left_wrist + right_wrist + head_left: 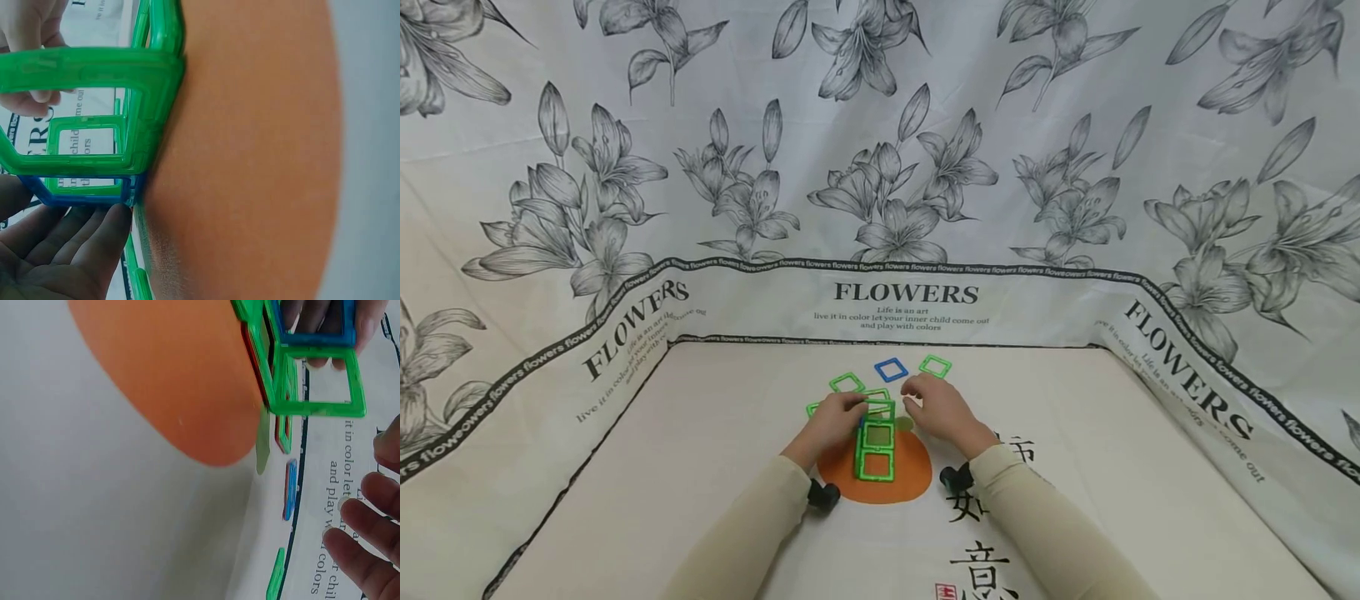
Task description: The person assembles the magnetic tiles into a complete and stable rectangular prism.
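Gripping blue frame [84, 201], mostly hidden in head view, left hand [831, 422]

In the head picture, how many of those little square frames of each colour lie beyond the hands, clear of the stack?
Green frames: 2
Blue frame: 1
Total: 3
Partly hidden frames are left out.

The left arm [737, 525] and the right arm [1060, 533] reached forward and leaned in toward each other. The left grip [832, 422] pinched with thumb [11, 197] and fingers [100, 247]. Near it, the right grip [942, 410] was loose, its fingers a bit bent.
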Demonstrator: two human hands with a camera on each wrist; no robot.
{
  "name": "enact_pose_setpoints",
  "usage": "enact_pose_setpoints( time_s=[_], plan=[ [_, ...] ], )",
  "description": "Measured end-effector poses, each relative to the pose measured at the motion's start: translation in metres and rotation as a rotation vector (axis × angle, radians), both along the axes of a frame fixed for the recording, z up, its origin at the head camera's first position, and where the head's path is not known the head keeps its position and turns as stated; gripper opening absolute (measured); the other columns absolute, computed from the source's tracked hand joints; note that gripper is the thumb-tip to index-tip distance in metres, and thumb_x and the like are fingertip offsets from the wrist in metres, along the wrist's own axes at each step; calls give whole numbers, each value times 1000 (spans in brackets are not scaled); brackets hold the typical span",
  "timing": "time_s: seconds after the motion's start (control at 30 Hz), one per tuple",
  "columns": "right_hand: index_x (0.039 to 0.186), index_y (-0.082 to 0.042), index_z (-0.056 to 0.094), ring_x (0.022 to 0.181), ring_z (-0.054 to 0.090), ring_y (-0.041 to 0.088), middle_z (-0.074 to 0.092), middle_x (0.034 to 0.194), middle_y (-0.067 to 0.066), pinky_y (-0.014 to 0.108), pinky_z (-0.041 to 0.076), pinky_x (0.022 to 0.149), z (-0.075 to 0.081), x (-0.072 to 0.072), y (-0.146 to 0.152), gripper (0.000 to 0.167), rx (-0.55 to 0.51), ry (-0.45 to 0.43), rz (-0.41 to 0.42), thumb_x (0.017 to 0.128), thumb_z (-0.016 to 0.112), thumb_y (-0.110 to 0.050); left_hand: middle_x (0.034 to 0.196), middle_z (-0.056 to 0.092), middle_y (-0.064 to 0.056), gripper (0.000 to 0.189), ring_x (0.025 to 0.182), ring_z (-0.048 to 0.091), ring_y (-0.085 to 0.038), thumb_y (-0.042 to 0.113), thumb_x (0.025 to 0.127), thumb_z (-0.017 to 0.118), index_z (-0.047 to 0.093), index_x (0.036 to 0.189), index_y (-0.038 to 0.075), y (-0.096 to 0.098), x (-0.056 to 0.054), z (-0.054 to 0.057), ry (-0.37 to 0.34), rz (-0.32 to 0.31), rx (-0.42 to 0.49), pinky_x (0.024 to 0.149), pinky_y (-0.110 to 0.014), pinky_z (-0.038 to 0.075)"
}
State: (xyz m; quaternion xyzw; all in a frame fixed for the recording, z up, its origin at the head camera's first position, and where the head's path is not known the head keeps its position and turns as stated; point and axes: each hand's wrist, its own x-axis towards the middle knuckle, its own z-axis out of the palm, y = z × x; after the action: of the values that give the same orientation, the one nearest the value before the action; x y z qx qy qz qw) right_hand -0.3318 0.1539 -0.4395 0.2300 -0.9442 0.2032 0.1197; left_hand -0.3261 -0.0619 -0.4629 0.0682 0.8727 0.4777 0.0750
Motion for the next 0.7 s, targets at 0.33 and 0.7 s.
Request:
enact_pose_setpoints(
  time_s=[0.33,0.7],
  plan=[
    [119,-11,64,112,59,24,63,119,6,42,48,98,0,-27,9,30,91,-116,-84,92,59,-21,138,57,-8,42,127,52,-25,33,101,48,57,136,12,-2,1,0,11,2,-8,108,-49,41],
    [134,-9,55,137,41,33,50,144,13,48,32,115,-2,-50,22,43,98,-248,-198,92,56,-20,137,58,-7,41,127,53,-25,34,100,49,58,134,13,-1,0,0,1,7,-20,108,-49,41]
  ],
)
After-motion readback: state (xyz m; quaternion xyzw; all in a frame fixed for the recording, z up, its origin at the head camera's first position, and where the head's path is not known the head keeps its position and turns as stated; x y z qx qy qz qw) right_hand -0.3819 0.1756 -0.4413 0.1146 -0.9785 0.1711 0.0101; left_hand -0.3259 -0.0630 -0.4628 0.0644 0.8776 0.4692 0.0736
